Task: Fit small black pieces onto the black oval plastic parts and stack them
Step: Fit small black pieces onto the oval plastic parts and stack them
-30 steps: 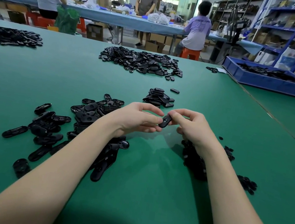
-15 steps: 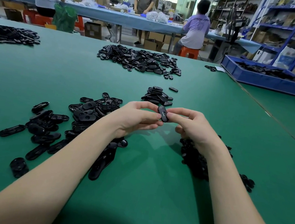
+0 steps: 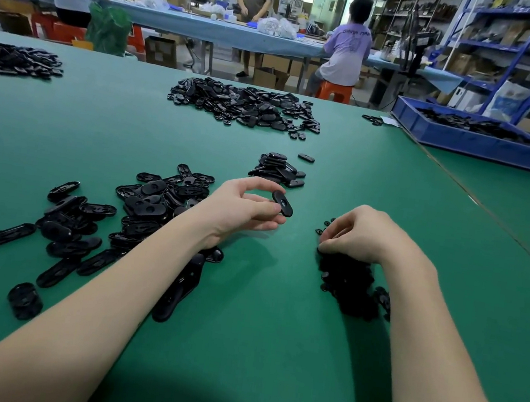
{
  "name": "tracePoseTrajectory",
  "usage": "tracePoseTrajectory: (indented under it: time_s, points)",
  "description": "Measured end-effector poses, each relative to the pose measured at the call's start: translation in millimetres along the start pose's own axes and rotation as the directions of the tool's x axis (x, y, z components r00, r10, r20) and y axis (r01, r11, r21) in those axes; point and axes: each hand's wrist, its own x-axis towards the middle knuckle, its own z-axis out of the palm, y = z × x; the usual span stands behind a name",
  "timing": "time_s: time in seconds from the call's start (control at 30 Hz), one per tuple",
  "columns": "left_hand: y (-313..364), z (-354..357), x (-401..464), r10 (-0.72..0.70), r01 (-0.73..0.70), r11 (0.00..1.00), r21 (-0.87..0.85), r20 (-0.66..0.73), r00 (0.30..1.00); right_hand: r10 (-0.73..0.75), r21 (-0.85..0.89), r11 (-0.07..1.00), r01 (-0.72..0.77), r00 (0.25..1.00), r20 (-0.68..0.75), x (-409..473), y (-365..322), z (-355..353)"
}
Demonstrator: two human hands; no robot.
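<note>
- The left hand is holding one black oval part above the table, pinching it between thumb and curled fingers; the part is tilting, with a dark recess showing near its middle.
- The right hand is resting knuckles-up on the near edge of the pile of small black pieces, fingers curling down into it; whether they are gripping a piece cannot be told.
- The two hands are sitting apart, with a bare strip of green table lying between them.
- A loose heap of oval parts is spreading under and to the left of the left forearm; the parts are glossy, flat and elongated, some showing hollow undersides.
- A short stack of finished parts is standing just beyond the left hand, with a single oval lying beside it.
- Beyond that, a larger far heap is occupying the table's middle, and another pile is lying at the far left edge.
- A blue tray holding black parts is sitting at the far right, past a seam in the matte green surface.
- Open surface is running wide in front of the forearms and to the right of the right hand.
</note>
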Motion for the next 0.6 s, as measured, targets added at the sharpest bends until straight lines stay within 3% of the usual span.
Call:
tracePoseTrajectory:
  time_s: [0.2,0.33,0.47,0.6]
  points:
    - [-1,-1,-2,0.041,-0.04,0.994,0.106,-0.007,0.999,-0.006,-0.006,1.0,0.006,1.0,-0.012,-1,-5,2]
    - [-2,-1,-1,0.071,-0.069,0.985,0.161,-0.009,0.997,-0.063,0.225,0.972,0.069,0.997,-0.033,-2,-4,4]
    - [-2,-2,0,0.103,-0.099,0.973,0.207,-0.007,0.995,-0.167,0.592,0.789,0.164,0.985,-0.051,-8,-15,9]
    - [-3,-2,0,0.124,-0.12,0.962,0.246,0.001,0.992,-0.193,0.7,0.684,0.204,0.976,-0.096,-9,-25,14]
